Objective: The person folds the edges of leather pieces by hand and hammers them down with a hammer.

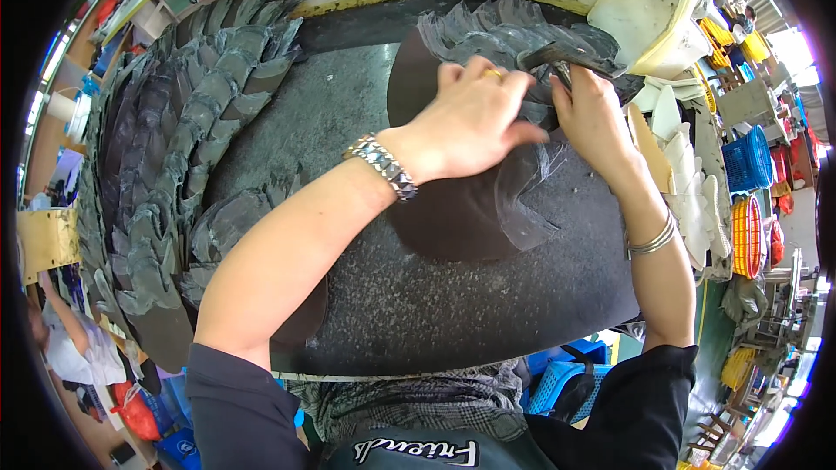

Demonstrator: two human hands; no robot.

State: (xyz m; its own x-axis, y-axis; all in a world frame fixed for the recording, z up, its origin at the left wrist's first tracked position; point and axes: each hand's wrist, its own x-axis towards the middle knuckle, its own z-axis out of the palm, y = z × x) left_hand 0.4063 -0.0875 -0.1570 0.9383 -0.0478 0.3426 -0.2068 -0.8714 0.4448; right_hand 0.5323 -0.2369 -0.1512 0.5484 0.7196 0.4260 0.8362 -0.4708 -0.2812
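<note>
My right hand (pixel 596 113) is closed around a dark brush-like tool (pixel 566 58), whose broad dark end points left over the pieces. My left hand (pixel 470 117) hovers beside it, slightly blurred, thumb stretched out and fingers loosely bent and apart, with nothing visible in it. Beneath both hands lies a fan of thin dark curved pieces (pixel 453 218) with grey smeared edges; the hands hide part of it. More such pieces overlap in a heap (pixel 501 26) at the far side. All rest on a dark, speckled work table (pixel 470 305).
Long overlapping rows of dark pieces (pixel 209 96) cover the table's left side. At the far right stands a cream-coloured tub (pixel 649 13), with pale cut pieces (pixel 688 183) below it. Blue baskets (pixel 747 159) and an orange basket (pixel 746 235) stand further right. Another person's arm (pixel 65 309) shows at the left.
</note>
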